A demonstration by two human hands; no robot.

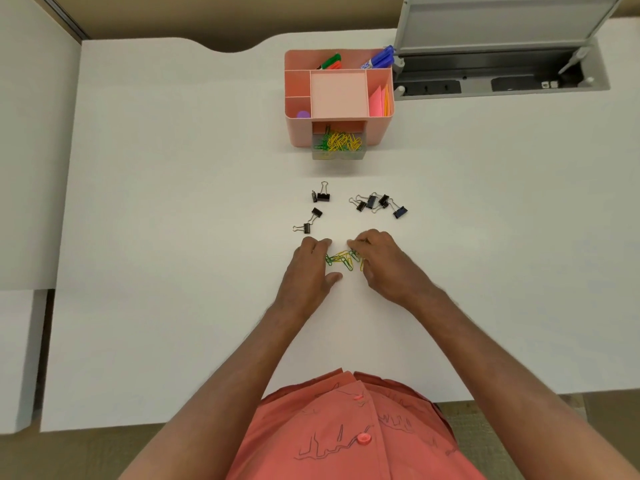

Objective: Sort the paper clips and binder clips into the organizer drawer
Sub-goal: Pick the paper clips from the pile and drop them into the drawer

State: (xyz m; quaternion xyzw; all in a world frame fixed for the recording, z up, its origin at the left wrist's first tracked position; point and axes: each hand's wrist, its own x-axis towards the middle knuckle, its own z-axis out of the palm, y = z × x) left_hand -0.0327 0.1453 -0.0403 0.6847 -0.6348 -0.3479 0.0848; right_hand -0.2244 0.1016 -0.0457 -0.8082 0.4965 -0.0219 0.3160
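Observation:
A small heap of green and yellow paper clips (341, 260) lies on the white desk between my hands. My left hand (310, 271) rests palm down at the heap's left side, fingers curled, touching the clips. My right hand (379, 263) cups the heap's right side, its fingertips on some clips. Black binder clips lie beyond: one group at the left (317, 209) and a cluster at the right (377, 203). The pink organizer (298, 129) stands further back, its clear drawer (337, 154) pulled out and holding many yellow and green paper clips.
Markers, pink sticky notes and a purple object sit in the organizer's top compartments. An open grey cable hatch (498, 69) is sunk into the desk at the back right. A white side panel (31, 150) borders the desk's left.

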